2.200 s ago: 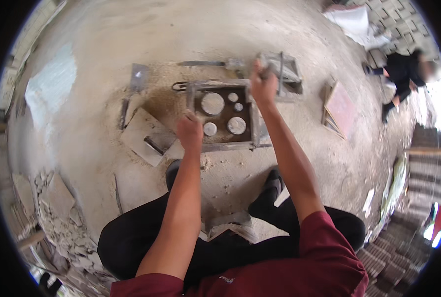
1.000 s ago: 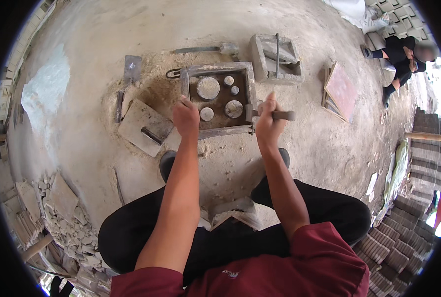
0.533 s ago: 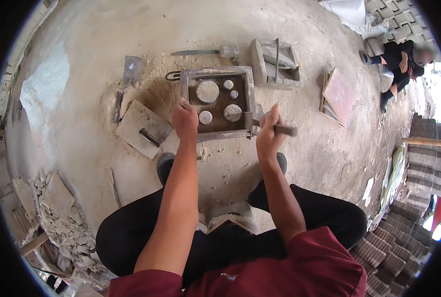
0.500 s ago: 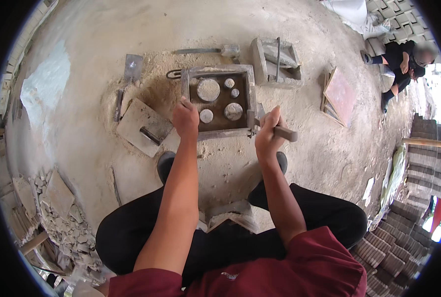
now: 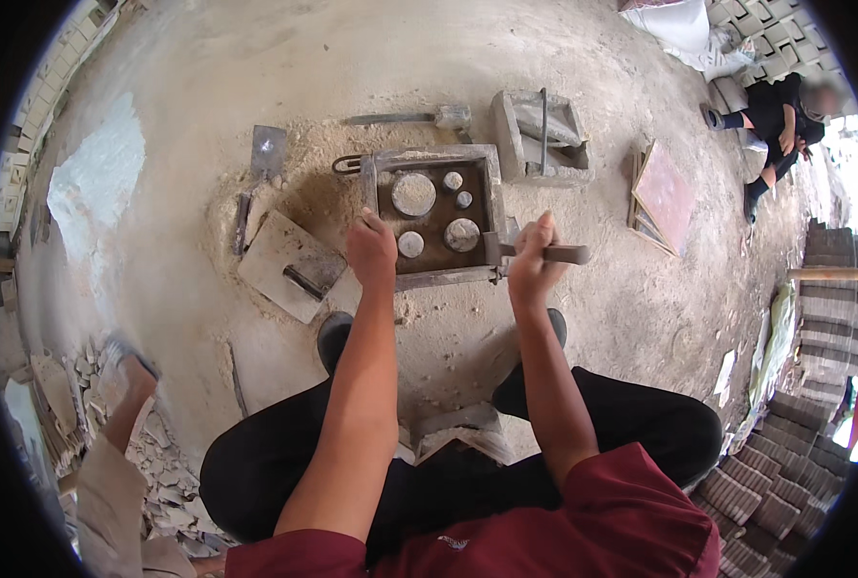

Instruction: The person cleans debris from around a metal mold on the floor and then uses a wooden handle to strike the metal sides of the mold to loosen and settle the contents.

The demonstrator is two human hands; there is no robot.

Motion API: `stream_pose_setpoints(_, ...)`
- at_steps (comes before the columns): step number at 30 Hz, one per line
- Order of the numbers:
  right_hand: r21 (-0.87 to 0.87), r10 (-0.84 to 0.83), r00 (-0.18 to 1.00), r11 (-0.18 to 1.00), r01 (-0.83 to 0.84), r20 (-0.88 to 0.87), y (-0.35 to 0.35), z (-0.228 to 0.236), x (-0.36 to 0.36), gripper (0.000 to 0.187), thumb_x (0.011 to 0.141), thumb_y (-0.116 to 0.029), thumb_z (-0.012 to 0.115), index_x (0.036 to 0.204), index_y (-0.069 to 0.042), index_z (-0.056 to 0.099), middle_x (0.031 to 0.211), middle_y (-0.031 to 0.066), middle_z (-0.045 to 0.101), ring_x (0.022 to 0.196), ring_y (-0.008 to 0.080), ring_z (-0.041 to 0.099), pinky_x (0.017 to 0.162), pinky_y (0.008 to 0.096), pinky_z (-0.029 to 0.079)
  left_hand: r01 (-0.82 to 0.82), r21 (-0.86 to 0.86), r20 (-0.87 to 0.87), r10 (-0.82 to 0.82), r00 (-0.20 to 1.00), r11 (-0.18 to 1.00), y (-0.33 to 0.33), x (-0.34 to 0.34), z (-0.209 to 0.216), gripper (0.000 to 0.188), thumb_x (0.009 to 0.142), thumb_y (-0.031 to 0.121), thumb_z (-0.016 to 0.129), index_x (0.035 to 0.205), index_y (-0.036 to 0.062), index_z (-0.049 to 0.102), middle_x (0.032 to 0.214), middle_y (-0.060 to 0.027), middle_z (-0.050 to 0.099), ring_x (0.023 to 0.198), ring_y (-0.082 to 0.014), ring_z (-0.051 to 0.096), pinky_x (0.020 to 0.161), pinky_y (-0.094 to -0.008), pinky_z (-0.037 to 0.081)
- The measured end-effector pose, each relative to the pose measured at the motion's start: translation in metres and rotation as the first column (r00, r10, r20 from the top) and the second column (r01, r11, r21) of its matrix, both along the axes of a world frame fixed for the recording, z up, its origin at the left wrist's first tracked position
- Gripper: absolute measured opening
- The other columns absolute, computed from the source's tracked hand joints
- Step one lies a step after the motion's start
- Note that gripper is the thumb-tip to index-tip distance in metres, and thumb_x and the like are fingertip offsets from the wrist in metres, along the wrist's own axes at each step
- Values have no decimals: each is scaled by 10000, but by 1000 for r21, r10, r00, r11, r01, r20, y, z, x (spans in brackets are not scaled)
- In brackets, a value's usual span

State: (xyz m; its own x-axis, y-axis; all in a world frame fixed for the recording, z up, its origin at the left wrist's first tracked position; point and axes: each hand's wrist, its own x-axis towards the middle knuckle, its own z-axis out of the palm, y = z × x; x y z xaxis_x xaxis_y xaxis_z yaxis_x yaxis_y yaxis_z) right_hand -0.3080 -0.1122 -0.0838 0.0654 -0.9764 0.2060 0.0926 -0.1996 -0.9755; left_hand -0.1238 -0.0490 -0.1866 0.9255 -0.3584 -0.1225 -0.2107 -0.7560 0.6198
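A square wooden frame lies on the ground in front of me, with several round, powder-dusted discs of different sizes inside it, the largest disc at the upper left. My left hand is closed on the frame's left side near its lower corner. In my right hand is a hammer, gripped by its handle. Its head is at the frame's right side, close to or touching it; I cannot tell which. A wire loop sticks out from the frame's upper left.
A second frame with a bar across it stands beyond to the right. Left lie a handled board and a flat metal blade; a mallet-like tool lies behind. Stacked boards and a seated person are right; another person's leg is lower left.
Another person's leg has come into view at the lower left. The hammer handle has turned from slanting to nearly level. My left hand stays on the frame; the whole view has shifted slightly.
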Motion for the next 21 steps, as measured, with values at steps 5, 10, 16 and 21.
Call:
stream_pose_setpoints(5, -2, -5, 981, 1000, 4, -193, -7, 8, 21, 469, 1020, -273, 413, 613, -41, 444, 521, -43, 384, 493, 58, 333, 432, 285, 260, -31, -37, -15, 30, 999, 999, 8, 13, -4, 507, 981, 351, 328, 865, -27, 646, 890, -261, 643, 840, -435, 613, 737, -532, 475)
stream_pose_setpoints(10, 14, 0, 964, 1000, 4, -265, -27, -4, 45, 430, 1007, -246, 457, 631, -38, 453, 526, -28, 407, 496, 71, 349, 443, 309, 279, 50, -93, 23, -48, 999, 994, 4, 15, -3, 511, 980, 350, 328, 866, -32, 648, 876, -267, 642, 833, -442, 610, 740, -534, 472)
stream_pose_setpoints(16, -104, -3, 978, 994, -19, -210, -63, -17, 34, 453, 1014, -298, 444, 629, -57, 452, 495, -53, 383, 476, 41, 371, 423, 269, 259, 24, -55, -18, -25, 1000, 998, -9, -7, 7, 519, 976, 359, 332, 873, -39, 649, 888, -278, 638, 852, -453, 608, 760, -531, 471)
stream_pose_setpoints(21, -296, -128, 942, 955, 31, -311, -75, -15, 44, 442, 1009, -272, 454, 660, -2, 436, 488, 9, 375, 479, 104, 312, 440, 321, 291, 27, -86, -35, -30, 999, 996, -13, -7, 12, 512, 977, 345, 328, 895, -50, 644, 898, -277, 639, 871, -453, 606, 774, -533, 465)
